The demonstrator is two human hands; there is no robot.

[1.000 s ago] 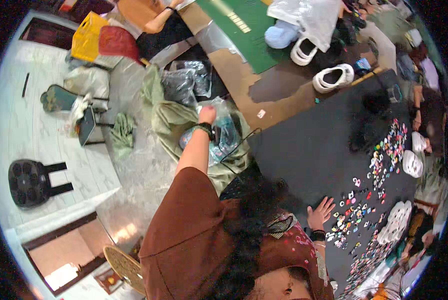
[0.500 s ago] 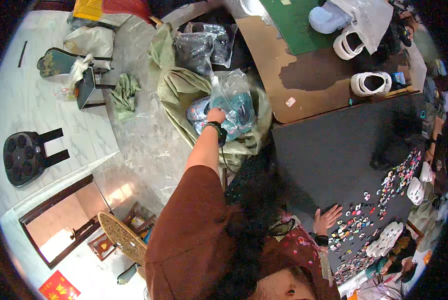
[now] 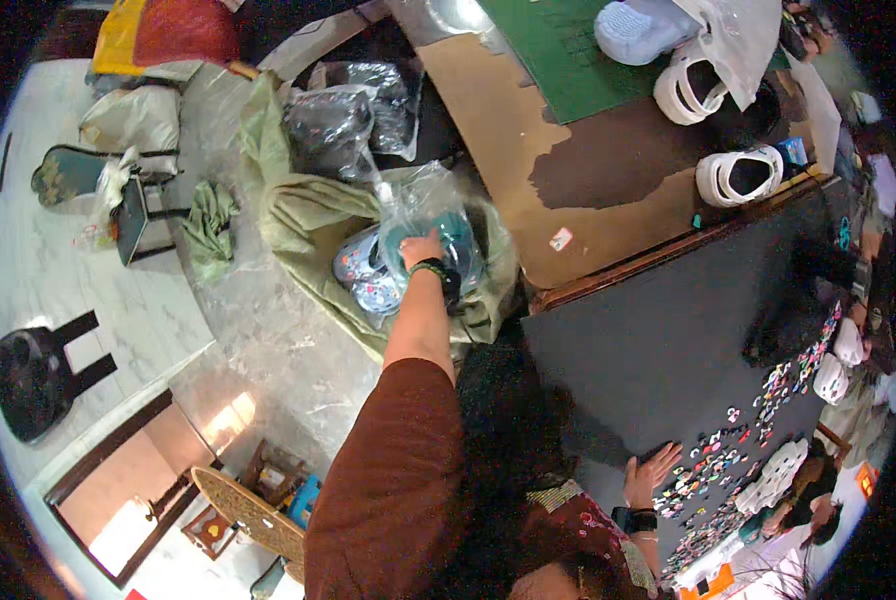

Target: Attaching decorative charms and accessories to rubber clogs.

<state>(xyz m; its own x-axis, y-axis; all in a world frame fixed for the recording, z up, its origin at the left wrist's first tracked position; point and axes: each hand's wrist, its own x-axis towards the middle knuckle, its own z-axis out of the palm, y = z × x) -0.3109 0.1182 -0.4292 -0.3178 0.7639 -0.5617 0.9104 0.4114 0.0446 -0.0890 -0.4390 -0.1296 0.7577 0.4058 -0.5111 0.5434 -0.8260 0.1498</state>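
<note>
My left hand [image 3: 421,248], at the end of a brown-sleeved arm, reaches into an open olive-green sack [image 3: 308,215] on the floor. Its fingers are closed on a clear plastic bag [image 3: 423,195] holding teal clogs [image 3: 456,238]. Just left of that bag lie light-blue patterned clogs [image 3: 368,270], also in the sack. My right hand [image 3: 653,474], with a dark band at its wrist, rests open on the black tabletop [image 3: 628,350], fingers spread. Beside its fingertips lie many small colourful charms [image 3: 713,455].
Dark items in clear plastic [image 3: 353,115] lie at the sack's far side. A brown board [image 3: 488,130] holds white clogs [image 3: 738,178] at the far right. Another white clog [image 3: 773,475] sits by the charms. A stool [image 3: 133,225] and black seat [image 3: 43,375] stand left.
My view has shifted. The patterned clogs show more fully beside my left hand, which has moved slightly with the bag. My right hand stays on the tabletop.
</note>
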